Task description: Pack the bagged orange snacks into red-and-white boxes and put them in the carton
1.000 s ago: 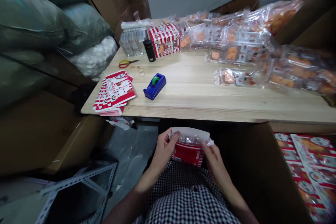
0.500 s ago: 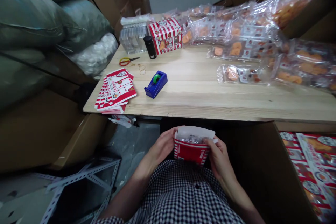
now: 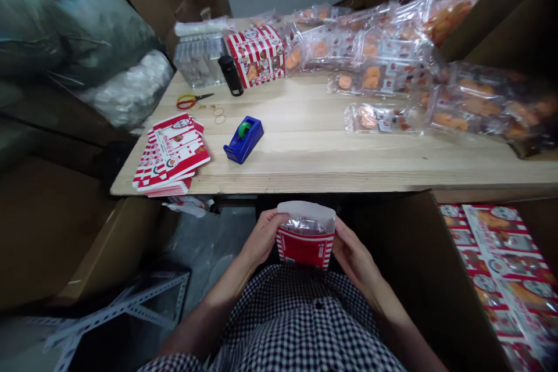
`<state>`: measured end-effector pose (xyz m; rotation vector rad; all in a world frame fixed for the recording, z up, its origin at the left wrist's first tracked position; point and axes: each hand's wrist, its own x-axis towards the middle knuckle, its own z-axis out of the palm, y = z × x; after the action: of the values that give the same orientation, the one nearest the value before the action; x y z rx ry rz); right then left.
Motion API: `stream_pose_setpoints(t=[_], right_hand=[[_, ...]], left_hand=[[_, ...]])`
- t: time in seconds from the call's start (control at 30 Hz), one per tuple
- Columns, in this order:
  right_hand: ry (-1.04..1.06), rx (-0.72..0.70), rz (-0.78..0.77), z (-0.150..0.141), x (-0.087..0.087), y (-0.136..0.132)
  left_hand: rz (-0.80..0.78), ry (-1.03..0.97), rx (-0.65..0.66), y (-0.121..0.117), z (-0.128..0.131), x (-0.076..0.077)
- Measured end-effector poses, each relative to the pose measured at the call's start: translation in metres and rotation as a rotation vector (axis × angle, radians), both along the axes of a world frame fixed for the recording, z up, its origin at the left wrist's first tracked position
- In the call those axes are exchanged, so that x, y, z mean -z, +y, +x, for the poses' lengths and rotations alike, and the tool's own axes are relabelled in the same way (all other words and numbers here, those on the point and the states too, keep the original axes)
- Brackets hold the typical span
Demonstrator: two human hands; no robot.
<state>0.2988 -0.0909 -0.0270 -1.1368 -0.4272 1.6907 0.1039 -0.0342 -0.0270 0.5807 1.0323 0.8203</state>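
Note:
Low over my lap, both hands hold a red-and-white striped carton (image 3: 305, 249) upright. A clear bag with dark contents (image 3: 306, 225) shows in its open top, and a white flap (image 3: 306, 209) stands up behind it. My left hand (image 3: 263, 238) grips the carton's left side, and my right hand (image 3: 353, 258) grips its right side. On the wooden table beyond lie a stack of flat printed cartons (image 3: 171, 154), a blue tape dispenser (image 3: 243, 139), and red-and-yellow scissors (image 3: 192, 101), all out of reach of my hands.
Sealed orange-printed packs (image 3: 375, 118) cover the table's far right, behind a finished carton (image 3: 256, 55), a black bottle (image 3: 231, 75) and clear trays (image 3: 197, 60). Printed sheets (image 3: 497, 267) lie in a cardboard box at my right; large sacks (image 3: 65, 29) stand left.
The carton has gone from tilted to more upright between my hands, with the flap standing straighter. The whole scene has shifted left in view as my head turned.

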Motion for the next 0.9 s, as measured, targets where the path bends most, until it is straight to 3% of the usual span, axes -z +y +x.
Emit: stream_pose_setpoints(t=[0.2,0.33,0.47,0.67,0.9], right_hand=[[0.025,0.009,-0.013,0.001,-0.027,0.01],[0.014,0.03,-0.106,0.0,-0.012,0.01],[-0.004,0.032,-0.035,-0.001,0.002,0.015],[-0.158,0.009,0.157,0.002,-0.001,0.017],[-0.156,-0.069,0.18,0.0,0.003,0.02]], left_hand=[[-0.039,-0.008,0.027,0.004,0.012,-0.029],[-0.1,-0.054,0.027,-0.001,0.012,-0.02],[-0.054,-0.111,0.024,-0.004,0.004,-0.007],[0.04,-0.136,0.211,-0.001,-0.012,-0.012],[-0.008,-0.13,0.208,0.006,-0.01,-0.013]])
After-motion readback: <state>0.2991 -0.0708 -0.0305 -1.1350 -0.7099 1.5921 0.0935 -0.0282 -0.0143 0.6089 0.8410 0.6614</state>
